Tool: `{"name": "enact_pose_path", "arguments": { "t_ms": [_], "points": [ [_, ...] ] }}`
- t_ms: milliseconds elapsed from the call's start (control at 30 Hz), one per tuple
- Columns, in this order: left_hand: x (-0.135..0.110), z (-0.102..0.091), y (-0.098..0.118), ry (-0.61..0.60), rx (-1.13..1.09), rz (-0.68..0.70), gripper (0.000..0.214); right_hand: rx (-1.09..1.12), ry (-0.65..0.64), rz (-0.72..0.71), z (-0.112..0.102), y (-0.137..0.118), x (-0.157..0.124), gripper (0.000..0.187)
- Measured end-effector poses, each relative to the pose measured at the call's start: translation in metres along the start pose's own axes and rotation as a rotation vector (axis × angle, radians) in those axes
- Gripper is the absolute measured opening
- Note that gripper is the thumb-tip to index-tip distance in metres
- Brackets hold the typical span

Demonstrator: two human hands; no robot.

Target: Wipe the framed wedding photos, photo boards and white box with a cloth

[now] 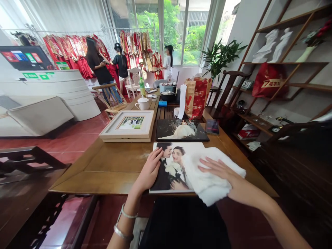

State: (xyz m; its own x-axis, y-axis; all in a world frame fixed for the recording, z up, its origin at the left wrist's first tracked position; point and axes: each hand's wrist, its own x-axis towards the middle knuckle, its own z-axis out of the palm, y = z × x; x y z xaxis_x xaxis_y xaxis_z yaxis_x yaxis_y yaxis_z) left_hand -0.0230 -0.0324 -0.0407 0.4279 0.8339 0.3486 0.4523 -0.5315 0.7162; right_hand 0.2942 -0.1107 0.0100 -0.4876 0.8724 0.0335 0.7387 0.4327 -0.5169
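Observation:
A glossy photo panel (167,174) of a couple lies flat at the table's near edge. My left hand (150,167) rests along its left side, fingers stretched over the edge and upper corner. A white cloth (207,185) covers the panel's right part and hangs past its right and near edges. On top of that cloth lies my right hand (223,173), fingers spread and pressing down; its thumb is hidden. Just beyond is a dark photo panel (166,129) with a figure in a white dress. To its left lies a thick pale picture frame (127,126) with a small photo inside.
The wooden table (109,162) stretches away from me. Farther along stand a lidded white cup (143,103), a blue box (162,103), a black pan (167,96) and a red-brown paper bag (198,98). Chairs and shelves flank the right side. Several people stand by garment racks.

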Motion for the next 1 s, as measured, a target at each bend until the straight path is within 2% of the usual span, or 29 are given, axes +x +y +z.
{"name": "enact_pose_path", "arguments": {
  "t_ms": [67, 167, 267, 333, 433, 567, 667, 733, 833, 1000],
  "points": [
    [0.0, 0.0, -0.001, 0.006, 0.002, 0.002, 0.044, -0.057, 0.009, 0.037, -0.004, 0.014, 0.019, 0.083],
    [0.001, 0.001, -0.003, 0.011, 0.002, 0.001, 0.044, -0.126, -0.005, 0.081, -0.009, 0.021, 0.059, 0.089],
    [0.001, 0.001, -0.004, 0.008, 0.006, 0.007, 0.044, -0.169, -0.01, 0.123, -0.011, 0.014, 0.095, 0.085],
    [0.0, 0.001, -0.004, 0.007, 0.01, 0.004, 0.044, -0.198, -0.008, 0.144, -0.008, 0.005, 0.107, 0.084],
    [0.0, 0.001, -0.004, 0.007, 0.009, -0.003, 0.044, -0.221, -0.015, 0.097, 0.004, -0.014, 0.1, 0.086],
    [0.0, 0.002, -0.003, 0.019, -0.006, 0.005, 0.044, -0.183, -0.05, -0.04, 0.02, -0.036, 0.055, 0.093],
    [0.0, 0.002, -0.002, 0.019, -0.018, -0.005, 0.044, -0.125, -0.099, -0.078, 0.018, -0.04, 0.024, 0.093],
    [0.0, 0.001, -0.002, 0.018, -0.019, -0.012, 0.044, -0.092, -0.117, -0.067, 0.013, -0.038, 0.017, 0.087],
    [0.0, 0.001, -0.002, 0.027, -0.019, -0.016, 0.043, -0.087, -0.098, -0.036, 0.006, -0.032, 0.028, 0.083],
    [-0.001, 0.001, 0.002, 0.035, -0.037, -0.025, 0.044, -0.14, -0.099, -0.003, 0.006, -0.029, 0.083, 0.085]
  ]
}}
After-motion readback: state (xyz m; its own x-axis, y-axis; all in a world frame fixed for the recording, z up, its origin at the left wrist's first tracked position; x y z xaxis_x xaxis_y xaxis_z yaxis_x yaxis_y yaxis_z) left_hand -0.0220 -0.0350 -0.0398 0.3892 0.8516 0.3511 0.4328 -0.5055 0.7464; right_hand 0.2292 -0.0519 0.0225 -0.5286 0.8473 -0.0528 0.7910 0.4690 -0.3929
